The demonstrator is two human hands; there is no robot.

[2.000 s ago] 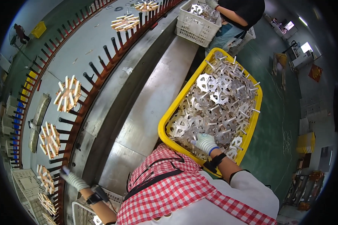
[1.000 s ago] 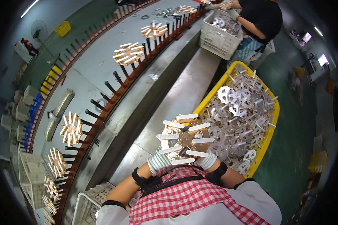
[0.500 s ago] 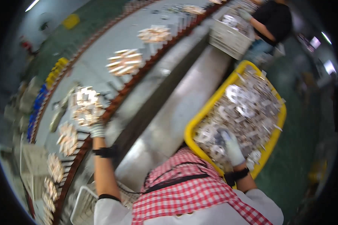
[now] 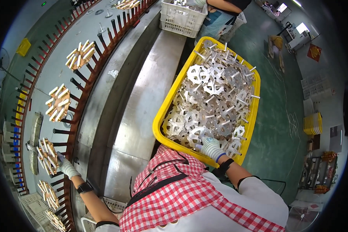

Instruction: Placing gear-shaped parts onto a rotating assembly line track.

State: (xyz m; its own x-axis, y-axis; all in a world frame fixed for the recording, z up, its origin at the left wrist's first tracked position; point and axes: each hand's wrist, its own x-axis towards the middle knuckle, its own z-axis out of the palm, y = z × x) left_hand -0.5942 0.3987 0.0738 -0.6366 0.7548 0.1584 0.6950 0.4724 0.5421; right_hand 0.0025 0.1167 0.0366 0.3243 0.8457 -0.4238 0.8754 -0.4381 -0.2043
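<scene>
Yellow tub rim (image 4: pixel 173 144), right hand (image 4: pixel 212 148) on metal parts (image 4: pixel 212 101), steel channel (image 4: pixel 150 82) alongside

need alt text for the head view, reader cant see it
A gloved right hand reaches into a yellow tub heaped with silvery metal parts, while the gloved left hand is at a white-barred copper-coloured disc beside a curved row of dark pegs. Farther off, a co-worker is by a white crate.
</scene>
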